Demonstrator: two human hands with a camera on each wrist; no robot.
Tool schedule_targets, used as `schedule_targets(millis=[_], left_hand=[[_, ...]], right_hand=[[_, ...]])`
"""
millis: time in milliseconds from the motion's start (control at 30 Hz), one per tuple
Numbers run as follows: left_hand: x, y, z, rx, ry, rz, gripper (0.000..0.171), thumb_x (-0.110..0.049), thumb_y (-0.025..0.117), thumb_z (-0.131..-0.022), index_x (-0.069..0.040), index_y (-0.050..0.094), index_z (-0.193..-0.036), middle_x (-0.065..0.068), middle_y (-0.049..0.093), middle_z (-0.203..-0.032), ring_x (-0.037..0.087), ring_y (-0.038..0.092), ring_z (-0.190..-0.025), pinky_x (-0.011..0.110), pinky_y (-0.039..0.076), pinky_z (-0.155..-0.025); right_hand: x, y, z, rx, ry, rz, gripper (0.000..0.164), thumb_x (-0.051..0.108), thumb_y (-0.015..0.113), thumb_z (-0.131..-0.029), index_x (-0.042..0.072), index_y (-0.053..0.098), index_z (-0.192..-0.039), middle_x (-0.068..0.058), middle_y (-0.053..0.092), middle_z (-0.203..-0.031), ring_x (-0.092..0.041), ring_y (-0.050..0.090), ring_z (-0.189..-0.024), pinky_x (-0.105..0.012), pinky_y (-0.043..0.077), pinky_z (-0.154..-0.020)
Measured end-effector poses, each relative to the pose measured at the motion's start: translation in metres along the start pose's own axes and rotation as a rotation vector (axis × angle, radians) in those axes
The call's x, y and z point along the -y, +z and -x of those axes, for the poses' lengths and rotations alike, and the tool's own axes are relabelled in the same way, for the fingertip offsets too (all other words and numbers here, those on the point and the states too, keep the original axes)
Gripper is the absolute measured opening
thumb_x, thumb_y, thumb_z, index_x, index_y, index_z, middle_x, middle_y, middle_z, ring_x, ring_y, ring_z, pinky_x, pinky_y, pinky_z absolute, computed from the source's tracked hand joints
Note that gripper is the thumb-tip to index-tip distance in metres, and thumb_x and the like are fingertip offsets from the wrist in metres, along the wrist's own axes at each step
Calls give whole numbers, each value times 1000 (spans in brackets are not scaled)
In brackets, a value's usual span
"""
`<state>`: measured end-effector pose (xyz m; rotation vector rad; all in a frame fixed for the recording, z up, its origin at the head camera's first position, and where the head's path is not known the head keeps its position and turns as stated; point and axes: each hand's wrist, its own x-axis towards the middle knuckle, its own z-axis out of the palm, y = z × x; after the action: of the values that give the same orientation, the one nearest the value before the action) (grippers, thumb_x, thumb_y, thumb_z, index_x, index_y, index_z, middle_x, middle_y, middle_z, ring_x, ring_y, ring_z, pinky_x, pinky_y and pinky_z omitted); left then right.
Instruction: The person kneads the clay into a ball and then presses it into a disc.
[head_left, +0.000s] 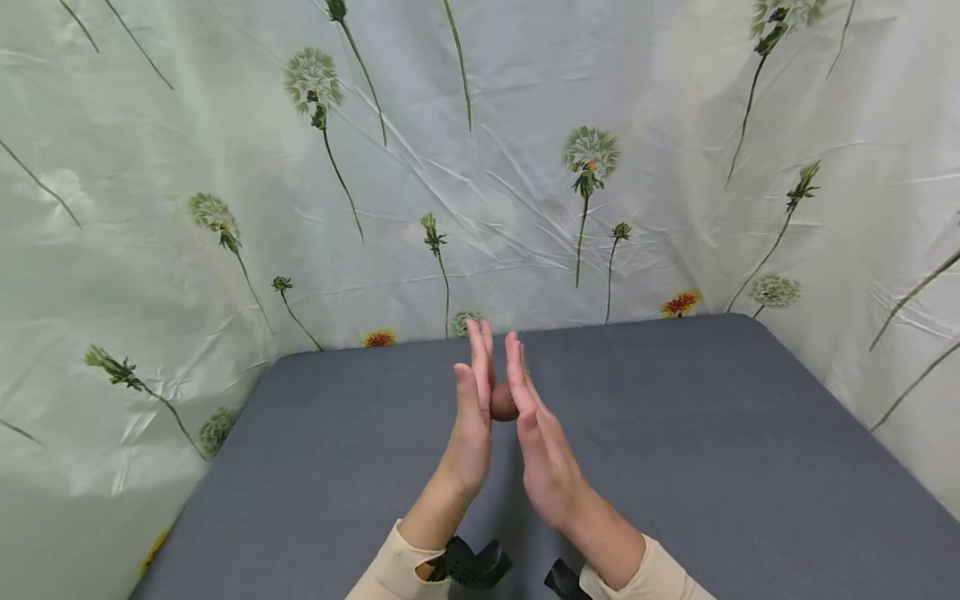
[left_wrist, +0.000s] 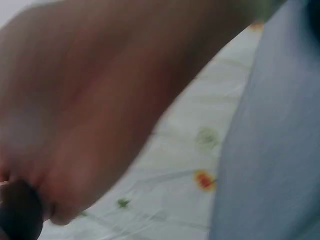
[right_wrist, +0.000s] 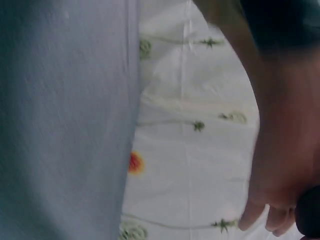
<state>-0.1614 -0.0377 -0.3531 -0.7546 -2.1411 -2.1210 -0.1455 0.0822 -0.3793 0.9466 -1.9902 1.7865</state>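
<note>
A small brown round ball (head_left: pixel 504 402) sits between the two upright palms, above the table; its exact kind cannot be told. My left hand (head_left: pixel 471 425) touches it from the left with straight fingers pointing up and away. From the right, my right hand (head_left: pixel 546 454) faces it, also with straight fingers, and hides part of the ball. The left hand (left_wrist: pixel 95 110) fills much of the left wrist view, blurred. In the right wrist view the right hand (right_wrist: pixel 287 145) shows along the right side.
The grey table (head_left: pixel 337 467) lies beneath the hands. Behind and beside it hangs a pale cloth (head_left: pixel 510 75) printed with dandelions and flowers. Black wrist bands (head_left: pixel 476 565) sit by the light sleeves (head_left: pixel 401 567).
</note>
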Motion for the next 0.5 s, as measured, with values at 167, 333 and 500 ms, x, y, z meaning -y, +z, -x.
schedule_targets(millis=[167, 333, 500], left_hand=[[8, 14, 11, 66, 24, 14, 83, -78, -5, -103, -29, -28, -166, -7, -20, -180, 22, -23, -166, 70, -10, -129], [3, 7, 0, -8, 18, 13, 83, -85, -2, -100, -41, -26, -166, -15, -15, -179, 29, 24, -162, 67, 7, -129], [11, 2, -10, -35, -64, 19, 83, -86, -3, -99, -42, -22, -167, -16, -11, -180, 30, 27, -161, 67, 8, -129]], right_hand=[[-9, -17, -18, 21, 92, -37, 73, 56, 3, -115, 10, 3, -173, -7, 7, -182, -21, 24, -165, -39, 14, -135], [-25, -12, -10, 77, 205, -77, 70, 53, 0, -116, 11, -6, -172, -4, 1, -183, -31, -5, -169, -72, 1, -129], [-25, -4, 5, 44, 169, -49, 66, 49, 1, -117, 14, -6, -172, -2, -3, -182, -30, -7, -169, -43, 0, -136]])
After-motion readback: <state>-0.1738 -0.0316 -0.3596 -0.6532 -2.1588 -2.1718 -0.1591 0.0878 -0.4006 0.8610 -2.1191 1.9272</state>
